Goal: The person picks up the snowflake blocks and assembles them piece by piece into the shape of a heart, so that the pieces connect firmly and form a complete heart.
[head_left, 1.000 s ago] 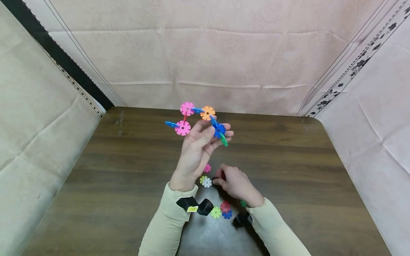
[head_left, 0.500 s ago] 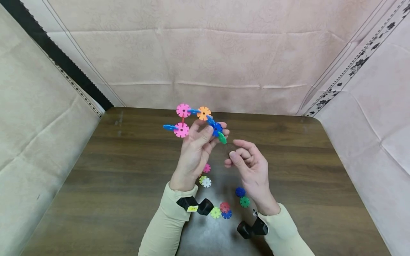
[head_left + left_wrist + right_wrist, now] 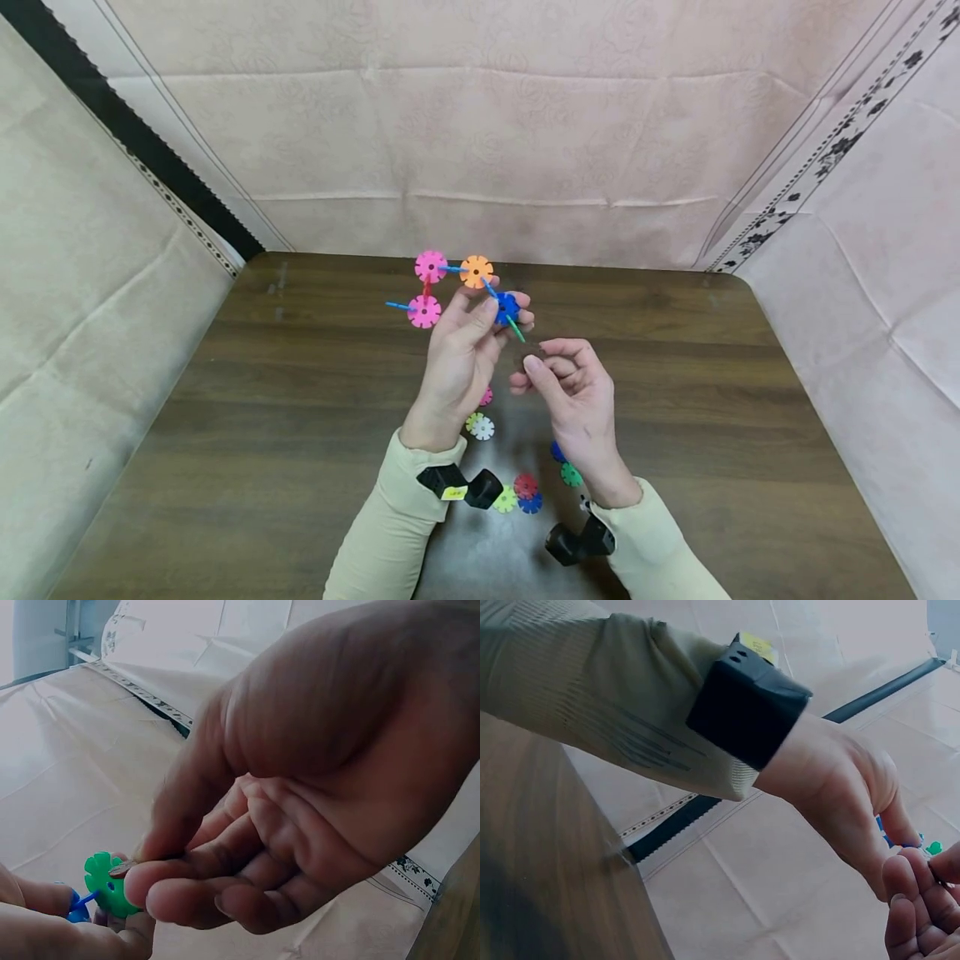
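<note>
My left hand (image 3: 463,354) holds a chain of notched plastic interlocking discs, with thumb and fingers on its blue disc (image 3: 507,308). The chain bends past an orange disc (image 3: 476,272) and a pink disc (image 3: 431,267) to a second pink disc (image 3: 424,312). From the blue disc's lower side juts a green disc (image 3: 112,889), edge-on in the head view. Just below it, my right hand (image 3: 573,392) pinches a brown disc (image 3: 124,868) between thumb and fingers. In the left wrist view, the brown disc's edge meets the green disc's rim; whether they interlock I cannot tell.
Loose discs lie on the wooden table (image 3: 300,450) below my hands: white (image 3: 483,428), yellow-green (image 3: 506,500), red (image 3: 526,485), blue (image 3: 530,503) and green (image 3: 571,475) among them. Pale cloth (image 3: 480,150) hangs behind the table and along both sides.
My right hand has risen from the table with the brown disc and come up to the chain's green end. The left hand has turned the chain slightly, so its green disc now shows edge-on.
</note>
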The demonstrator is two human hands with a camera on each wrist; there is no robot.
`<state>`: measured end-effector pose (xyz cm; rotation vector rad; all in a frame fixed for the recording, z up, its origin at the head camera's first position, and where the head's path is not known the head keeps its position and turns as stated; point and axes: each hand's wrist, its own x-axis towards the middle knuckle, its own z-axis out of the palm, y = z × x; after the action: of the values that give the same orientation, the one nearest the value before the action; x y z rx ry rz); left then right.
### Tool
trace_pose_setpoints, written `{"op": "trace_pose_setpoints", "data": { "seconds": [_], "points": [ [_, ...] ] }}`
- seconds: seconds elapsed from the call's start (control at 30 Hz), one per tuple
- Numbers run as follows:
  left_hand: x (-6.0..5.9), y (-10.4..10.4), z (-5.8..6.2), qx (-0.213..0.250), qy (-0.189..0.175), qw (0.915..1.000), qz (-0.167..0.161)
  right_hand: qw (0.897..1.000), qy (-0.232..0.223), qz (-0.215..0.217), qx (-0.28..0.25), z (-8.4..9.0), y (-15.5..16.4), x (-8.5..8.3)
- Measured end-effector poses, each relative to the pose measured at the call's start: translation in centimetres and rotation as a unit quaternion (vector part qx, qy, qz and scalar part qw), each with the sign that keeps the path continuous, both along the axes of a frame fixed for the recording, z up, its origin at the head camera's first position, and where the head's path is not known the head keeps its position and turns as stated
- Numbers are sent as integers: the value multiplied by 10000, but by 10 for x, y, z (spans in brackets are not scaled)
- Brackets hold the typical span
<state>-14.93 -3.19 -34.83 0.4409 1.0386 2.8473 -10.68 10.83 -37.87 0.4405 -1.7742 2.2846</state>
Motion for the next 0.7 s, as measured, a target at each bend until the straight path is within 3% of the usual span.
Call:
{"op": "trace_pose_setpoints", "data": {
  "seconds": [0.27,0.7],
  "points": [
    [0,1,0,-112,50,9999,65,9999,-10,-145,40,-1,-2,-1],
    [4,4,1,-1078,421,9933,43,9996,-111,-238,-46,-5,-10,-4]
  ]
}}
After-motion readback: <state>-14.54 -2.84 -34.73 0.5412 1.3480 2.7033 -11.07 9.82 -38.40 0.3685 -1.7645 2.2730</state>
